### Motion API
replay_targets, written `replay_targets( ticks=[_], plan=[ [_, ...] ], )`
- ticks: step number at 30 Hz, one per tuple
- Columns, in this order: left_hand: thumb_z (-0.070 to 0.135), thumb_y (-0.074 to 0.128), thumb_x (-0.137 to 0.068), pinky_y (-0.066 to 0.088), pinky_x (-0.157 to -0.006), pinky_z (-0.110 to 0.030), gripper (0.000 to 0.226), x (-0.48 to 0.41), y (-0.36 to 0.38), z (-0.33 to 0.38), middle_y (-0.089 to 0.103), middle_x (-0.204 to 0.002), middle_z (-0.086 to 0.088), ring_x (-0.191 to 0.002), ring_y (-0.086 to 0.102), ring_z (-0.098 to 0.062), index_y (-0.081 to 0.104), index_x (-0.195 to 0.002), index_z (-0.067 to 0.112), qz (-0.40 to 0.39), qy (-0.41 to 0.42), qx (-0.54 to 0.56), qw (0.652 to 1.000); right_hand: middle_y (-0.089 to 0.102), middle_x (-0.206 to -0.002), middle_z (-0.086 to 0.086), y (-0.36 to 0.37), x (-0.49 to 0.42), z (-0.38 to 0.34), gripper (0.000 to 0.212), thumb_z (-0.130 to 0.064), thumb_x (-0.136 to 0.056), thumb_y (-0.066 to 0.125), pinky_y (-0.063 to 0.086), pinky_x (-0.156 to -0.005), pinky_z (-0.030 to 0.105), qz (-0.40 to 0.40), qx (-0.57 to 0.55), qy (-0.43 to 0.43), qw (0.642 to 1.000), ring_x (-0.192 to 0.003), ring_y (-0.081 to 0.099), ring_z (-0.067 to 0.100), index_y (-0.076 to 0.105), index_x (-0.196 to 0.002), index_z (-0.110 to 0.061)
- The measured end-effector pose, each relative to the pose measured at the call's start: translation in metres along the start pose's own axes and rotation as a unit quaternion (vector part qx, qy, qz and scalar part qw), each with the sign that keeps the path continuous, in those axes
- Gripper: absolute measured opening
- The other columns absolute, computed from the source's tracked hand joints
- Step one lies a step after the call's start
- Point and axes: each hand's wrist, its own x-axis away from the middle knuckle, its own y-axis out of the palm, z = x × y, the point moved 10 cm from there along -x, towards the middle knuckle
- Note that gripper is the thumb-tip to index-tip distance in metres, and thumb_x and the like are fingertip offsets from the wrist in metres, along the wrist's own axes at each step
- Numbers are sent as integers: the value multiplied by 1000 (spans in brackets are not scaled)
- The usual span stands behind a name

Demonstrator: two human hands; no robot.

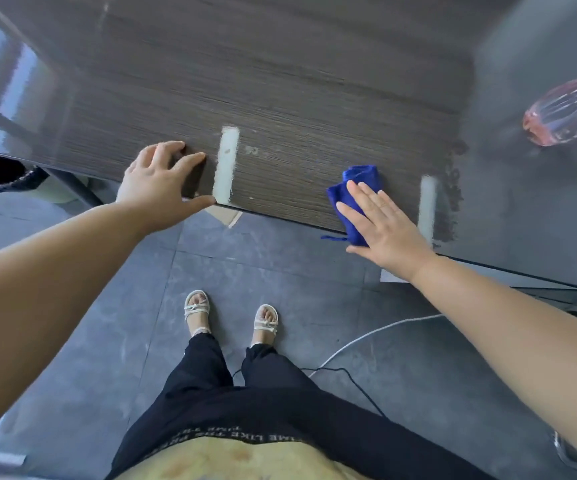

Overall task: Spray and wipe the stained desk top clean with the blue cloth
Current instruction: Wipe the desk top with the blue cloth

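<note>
The person stands at the front edge of the desk top (280, 81). The right hand (380, 223) lies flat, fingers straight and close together, pressing the blue cloth (352, 188) onto the wood grain right at that edge, with a corner of the cloth hanging just over it. The left hand (162, 181) holds nothing; its fingers are spread and lightly bent, tips resting on the desk and thumb at the rim, as if bracing the body. From where I stand the wiping looks under way, but the worst is not yet reached. A band of dark speckled stains (453, 188) runs just beyond the pale strip (427, 206) to the right of the cloth, and another pale strip (226, 164) sits between the two hands. To do this well, I'd hold the palm flat so the whole fold bears down, then draw the cloth sideways over the strip into that speckled band. Overlapping passes along the grain should serve better than scrubbing one spot. The hanging corner could drag off the edge, so I'd tuck it under. A blurred pinkish thing (567, 112) lies further right; whether it is the sprayer I cannot tell
</note>
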Motion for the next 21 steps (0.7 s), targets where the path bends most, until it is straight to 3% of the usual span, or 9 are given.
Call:
replay_targets(
  ticks=[4,8,12,16,21],
  plan=[
    [56,57,-83,17,-115,-49,74,-2,6,-1,15,-154,-3,-141,9,-30,26,-146,32,-16,-10,6,1000,42,-141,26,5,-17,-13,95,-31,-60,88,31,-105,52,5,-5,46,999,-129,42,40,36,-136,-10],
    [55,57,-83,22,-112,-47,73,-6,3,-1,15,-153,-2,-139,13,-30,26,-145,32,-37,-5,-8,999,42,-142,24,4,-87,-70,86,-32,-63,85,30,-106,51,29,2,18,999,-129,44,39,45,-137,-9],
    [46,63,-82,30,-110,-46,73,-7,1,-7,18,-153,1,-136,18,-29,28,-145,35,-56,16,-11,998,19,-155,18,11,-124,-104,74,-34,-87,63,11,-115,42,-17,-3,3,1000,-143,19,33,27,-148,-12],
    [36,66,-83,31,-110,-45,73,-6,-2,-10,19,-153,3,-137,19,-26,27,-145,38,-69,45,-34,996,38,-146,20,9,-89,-75,83,-28,-68,82,29,-109,46,-5,-1,-24,1000,-133,39,35,43,-139,-11],
    [31,59,-90,31,-110,-43,72,-5,2,-7,12,-156,4,-140,14,-24,16,-148,38,-69,55,-59,994,39,-144,23,3,-35,-30,96,-28,-60,88,29,-107,48,3,23,28,999,-134,30,34,34,-139,-11]
  ],
)
